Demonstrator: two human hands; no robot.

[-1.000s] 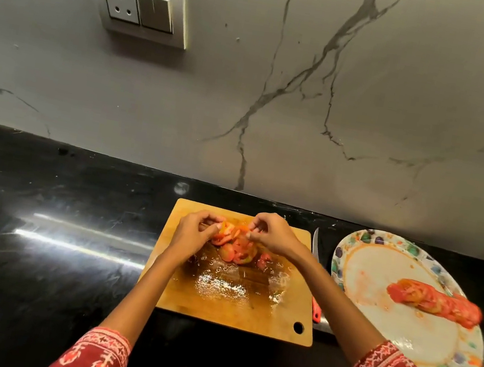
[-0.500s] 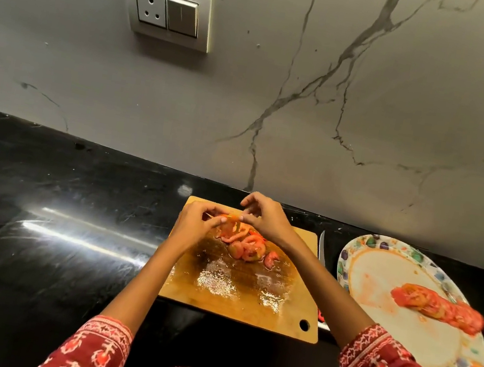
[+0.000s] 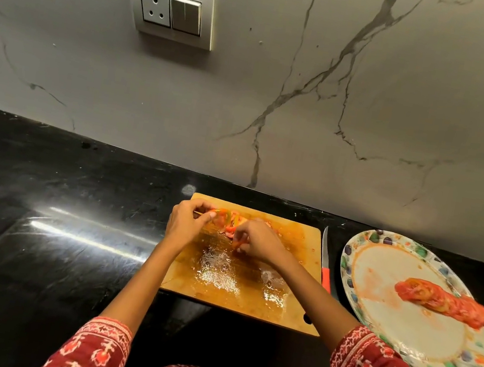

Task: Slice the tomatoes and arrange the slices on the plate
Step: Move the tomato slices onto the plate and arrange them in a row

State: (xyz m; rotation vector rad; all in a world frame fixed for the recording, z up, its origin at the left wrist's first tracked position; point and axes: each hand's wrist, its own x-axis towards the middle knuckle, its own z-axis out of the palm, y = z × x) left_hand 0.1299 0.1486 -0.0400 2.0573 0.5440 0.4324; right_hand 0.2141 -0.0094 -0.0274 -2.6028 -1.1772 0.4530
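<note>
Since a second ago the right hand (image 3: 257,239) has dropped onto the cut red tomato slices (image 3: 229,221), pinching them against the left hand (image 3: 186,222), at twelve o'clock on the wet wooden board (image 3: 248,293) (gathering for the flower-rimmed plate (image 3: 401,331), three o'clock).

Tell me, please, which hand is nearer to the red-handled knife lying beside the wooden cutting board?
The right hand. It works mid-board, on the side toward the red-handled knife at the board's right edge. The left hand sits farther away at the board's far left corner. Both are gathering tomato slices.
</note>
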